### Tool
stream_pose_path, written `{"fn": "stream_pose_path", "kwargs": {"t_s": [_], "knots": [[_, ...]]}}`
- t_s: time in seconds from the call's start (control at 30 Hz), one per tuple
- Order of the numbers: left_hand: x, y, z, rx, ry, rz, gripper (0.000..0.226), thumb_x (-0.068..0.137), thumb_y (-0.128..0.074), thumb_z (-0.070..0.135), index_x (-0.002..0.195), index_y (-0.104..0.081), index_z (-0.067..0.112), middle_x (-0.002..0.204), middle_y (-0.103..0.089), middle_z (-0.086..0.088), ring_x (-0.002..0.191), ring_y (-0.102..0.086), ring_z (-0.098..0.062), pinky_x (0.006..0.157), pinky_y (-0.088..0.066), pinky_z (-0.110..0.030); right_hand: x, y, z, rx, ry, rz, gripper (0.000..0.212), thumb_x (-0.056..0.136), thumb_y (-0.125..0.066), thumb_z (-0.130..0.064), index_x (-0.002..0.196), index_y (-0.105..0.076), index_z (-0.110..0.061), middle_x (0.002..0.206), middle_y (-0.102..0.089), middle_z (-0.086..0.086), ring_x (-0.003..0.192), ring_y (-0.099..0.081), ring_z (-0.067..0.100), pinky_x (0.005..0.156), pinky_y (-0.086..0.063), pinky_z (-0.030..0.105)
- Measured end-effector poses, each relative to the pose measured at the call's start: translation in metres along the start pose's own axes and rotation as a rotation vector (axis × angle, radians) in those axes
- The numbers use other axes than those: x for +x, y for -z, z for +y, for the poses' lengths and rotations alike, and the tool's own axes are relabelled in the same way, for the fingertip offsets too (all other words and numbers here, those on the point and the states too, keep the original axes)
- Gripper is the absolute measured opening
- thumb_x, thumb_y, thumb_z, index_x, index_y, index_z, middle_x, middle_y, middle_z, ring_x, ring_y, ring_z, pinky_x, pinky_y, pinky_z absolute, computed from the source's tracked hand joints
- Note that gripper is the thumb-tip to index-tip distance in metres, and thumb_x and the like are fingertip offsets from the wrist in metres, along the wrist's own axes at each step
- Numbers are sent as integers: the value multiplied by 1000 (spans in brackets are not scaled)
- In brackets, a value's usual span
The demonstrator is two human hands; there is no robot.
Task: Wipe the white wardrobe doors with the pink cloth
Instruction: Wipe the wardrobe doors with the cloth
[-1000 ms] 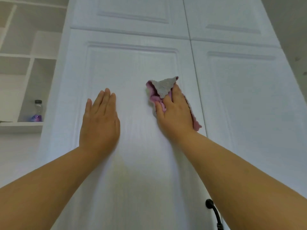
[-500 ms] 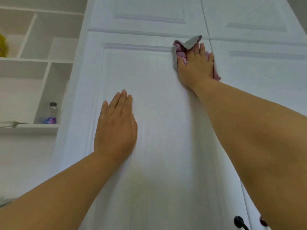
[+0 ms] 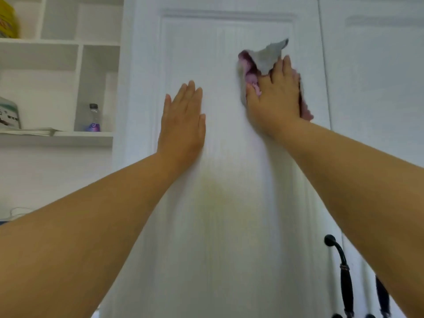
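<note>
Pink cloth [image 3: 251, 73] beneath right hand [image 3: 275, 97]

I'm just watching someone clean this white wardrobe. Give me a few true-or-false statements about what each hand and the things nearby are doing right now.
1. The right hand presses the pink cloth against the white wardrobe door. True.
2. The left hand grips the black door handle. False: it lies flat on the door panel, well above the handle.
3. A small clear plastic bottle stands in a shelf compartment left of the wardrobe. True.
4. The cloth lies on the shelf. False: it is under the right hand.
</note>
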State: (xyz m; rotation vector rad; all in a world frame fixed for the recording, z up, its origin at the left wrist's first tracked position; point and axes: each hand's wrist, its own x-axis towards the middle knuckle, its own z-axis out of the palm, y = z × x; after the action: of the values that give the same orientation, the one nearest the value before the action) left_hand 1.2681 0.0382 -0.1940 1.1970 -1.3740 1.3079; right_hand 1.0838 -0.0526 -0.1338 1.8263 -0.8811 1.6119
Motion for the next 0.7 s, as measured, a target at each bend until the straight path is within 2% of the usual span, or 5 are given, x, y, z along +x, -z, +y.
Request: {"fn": "stream_pose_path", "kwargs": {"t_s": [0.13, 0.27, 0.37, 0.5, 0.7], "knots": [[0, 16, -2, -160, -8, -23, 52, 102, -32, 18, 152, -32, 4, 161, -26, -17, 151, -21, -30, 125, -4, -44, -38, -15, -53, 6, 29, 49, 59, 100, -26, -46, 156, -34, -29, 165, -14, 20, 154, -6, 38, 121, 2, 59], [-15, 41, -11, -166, 172, 237, 36, 95, -43, 16, 129, -52, 6, 148, -46, -23, 138, -39, -39, 114, -29, -60, -109, -41, -129, 134, 267, 67, 73, 82, -41, -32, 154, -37, -18, 161, -26, 22, 151, -16, 40, 122, 2, 59], [-48, 50, -28, -4, 329, 146, 36, 93, -44, 8, 128, -51, 5, 157, -33, -16, 145, -29, -33, 119, -20, -56, -157, -50, -154, 262, 360, 32, 68, 85, -42, -27, 149, -44, -4, 159, -33, 20, 151, -19, 38, 124, 2, 56], [-81, 48, -31, -55, 384, 84, 51, 96, -36, 20, 145, -40, 6, 164, -20, -14, 151, -18, -27, 122, -14, -52, -155, -49, -108, 193, 550, -37, 59, 96, -37, -32, 149, -45, -8, 159, -35, 17, 150, -27, 37, 122, -10, 59], [-115, 35, -37, 57, 474, 40, 62, 99, -28, 33, 159, -15, 18, 167, -6, -7, 153, -10, -23, 123, -2, -54, -112, -25, -21, -16, 134, 17, 64, 99, -31, -39, 156, -32, -8, 163, -25, 18, 153, -16, 35, 124, 1, 53]]}}
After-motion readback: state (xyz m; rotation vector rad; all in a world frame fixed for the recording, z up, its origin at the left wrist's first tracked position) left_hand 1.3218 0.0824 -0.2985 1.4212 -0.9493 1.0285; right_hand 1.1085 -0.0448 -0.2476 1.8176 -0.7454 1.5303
